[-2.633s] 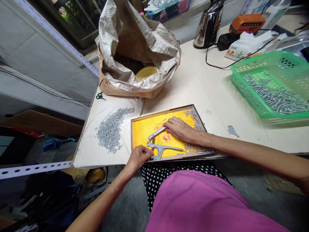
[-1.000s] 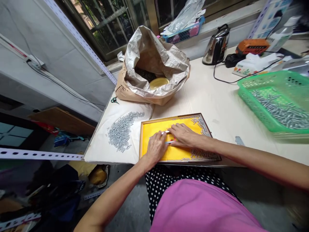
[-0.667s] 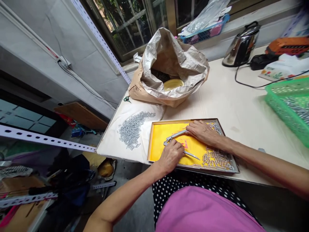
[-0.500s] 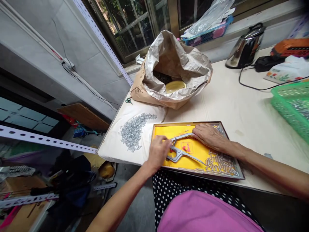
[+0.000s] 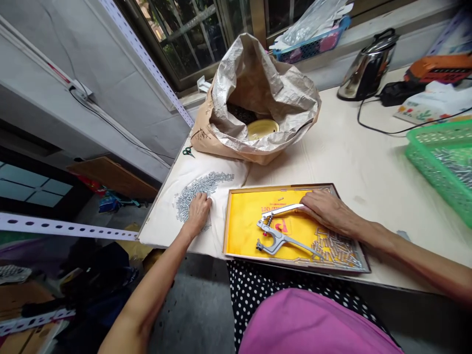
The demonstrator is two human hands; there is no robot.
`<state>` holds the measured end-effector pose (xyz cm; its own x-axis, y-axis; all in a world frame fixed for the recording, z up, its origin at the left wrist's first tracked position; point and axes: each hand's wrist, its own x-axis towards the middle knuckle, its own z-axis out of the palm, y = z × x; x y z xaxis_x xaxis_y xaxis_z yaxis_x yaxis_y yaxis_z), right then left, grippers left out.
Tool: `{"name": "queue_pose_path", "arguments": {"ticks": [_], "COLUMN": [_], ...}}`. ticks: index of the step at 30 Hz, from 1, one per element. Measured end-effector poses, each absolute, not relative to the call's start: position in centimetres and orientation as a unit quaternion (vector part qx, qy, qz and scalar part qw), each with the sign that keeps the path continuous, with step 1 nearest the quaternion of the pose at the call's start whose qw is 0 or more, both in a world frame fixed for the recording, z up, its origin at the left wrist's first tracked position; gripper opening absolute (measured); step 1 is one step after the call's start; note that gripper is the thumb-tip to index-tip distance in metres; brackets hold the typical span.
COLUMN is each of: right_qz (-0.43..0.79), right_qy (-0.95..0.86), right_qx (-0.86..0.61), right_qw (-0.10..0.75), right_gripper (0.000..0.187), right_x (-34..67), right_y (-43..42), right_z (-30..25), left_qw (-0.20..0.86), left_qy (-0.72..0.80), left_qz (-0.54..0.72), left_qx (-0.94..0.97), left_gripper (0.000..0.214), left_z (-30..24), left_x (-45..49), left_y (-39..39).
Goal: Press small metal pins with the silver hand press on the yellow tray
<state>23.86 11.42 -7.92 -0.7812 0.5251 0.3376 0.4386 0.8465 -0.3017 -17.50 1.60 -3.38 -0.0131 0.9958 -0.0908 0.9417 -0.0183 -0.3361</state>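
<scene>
On my desk (image 5: 368, 152) stood a paper sack (image 5: 236, 118) and a green basket (image 5: 440, 169), which ran out of my view on the right. In front of me lay a yellow-lined tray (image 5: 225, 221) holding metal pliers (image 5: 276, 237) and loose metal pins (image 5: 334, 248). My right hand (image 5: 328, 210) lay open, its fingers over the pliers' upper handle. My left hand (image 5: 197, 214) was on a pile of pins (image 5: 206, 180) on a white cloth (image 5: 158, 216), and I couldn't tell whether it held any.
</scene>
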Motion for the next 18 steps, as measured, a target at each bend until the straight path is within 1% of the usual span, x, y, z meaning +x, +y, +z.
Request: {"name": "queue_pose_path", "arguments": {"ticks": [6,12,18], "right_qz": [0.104,0.084,0.061], "right_qy": [-0.941,-0.943,-0.943], "right_qx": [-0.267,-0.263,-0.267], "right_qw": [0.181,0.183,0.188], "right_gripper": [0.043,0.044,0.045], "right_x": [23.2,23.3,24.2], "right_y": [12.3,12.4,12.5], "right_z": [-7.1,-6.9,-6.4], "left_qw": [0.078,0.071,0.076], "left_qy": [-0.663,-0.707,-0.694], "left_qz": [0.187,0.162,0.167], "left_qx": [-0.721,-0.684,-0.696], "left_gripper": [0.033,0.035,0.033], "left_z": [-2.8,-2.9,-3.0], "left_x": [-17.4,-17.1,-17.4], "left_y": [1.4,1.5,1.6]}}
